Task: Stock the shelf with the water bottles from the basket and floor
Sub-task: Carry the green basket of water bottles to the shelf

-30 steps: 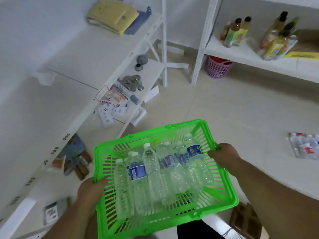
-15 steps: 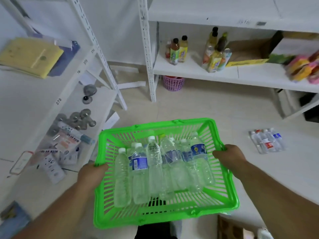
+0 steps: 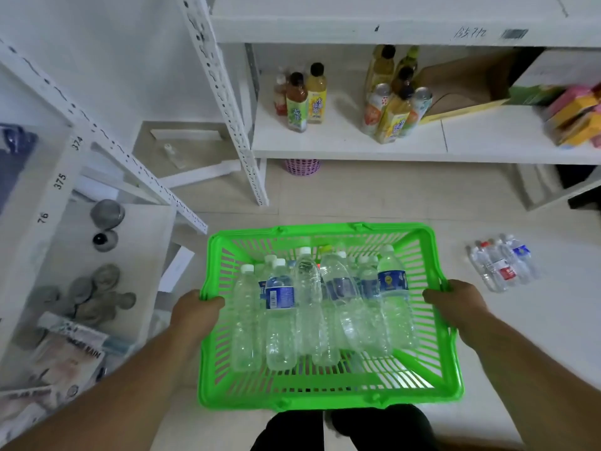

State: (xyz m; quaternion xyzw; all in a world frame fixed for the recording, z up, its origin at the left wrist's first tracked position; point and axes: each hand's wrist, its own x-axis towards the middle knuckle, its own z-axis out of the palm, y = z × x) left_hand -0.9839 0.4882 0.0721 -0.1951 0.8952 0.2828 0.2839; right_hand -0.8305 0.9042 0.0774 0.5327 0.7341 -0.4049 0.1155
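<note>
The fingers of the left hand (image 3: 195, 312) were curled over the left rim of the green basket (image 3: 328, 393), and those of the right hand (image 3: 453, 302) were wrapped over the right rim, so each hand gripped one side; held that way, the load probably stayed level and the bottles could not roll out. Inside the basket the water bottles (image 3: 312, 307) lay packed side by side, caps pointing toward the far wall of the basket, most of them clear with blue labels. The basket hung above the floor in front of the person's legs, facing the white shelf (image 3: 341, 148) beyond its far rim. On that shelf, beyond the basket, stood some juice bottles (image 3: 304, 99) and a second cluster of drinks (image 3: 395, 109), with bare board between and in front of them, likely the place meant for the water. To the right of the basket, well apart from it, a small bundle of floor bottles (image 3: 500, 265) lay on the tiles, not yet picked up.
</note>
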